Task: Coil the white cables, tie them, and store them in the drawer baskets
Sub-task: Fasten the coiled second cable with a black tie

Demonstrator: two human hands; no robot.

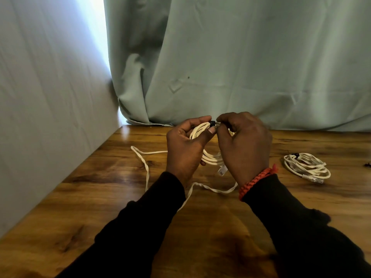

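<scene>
Holding a white coil point(200, 131) above the tabletop point(100, 187) near its far edge, left hand point(184, 149) grips the loops; right hand point(244, 145) pinches a dark tie point(212, 123) at the coil's top. Loose cable point(147, 169) trails toward the left edge. Second tied coil point(307, 166) lies near the right edge.

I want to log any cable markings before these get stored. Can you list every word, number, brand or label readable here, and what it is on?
None can be read.
Held white cable coil: no print visible.
Tied coil on the table: no legible marking.
Clear plug below the hands: too small and blurred to read.
</scene>
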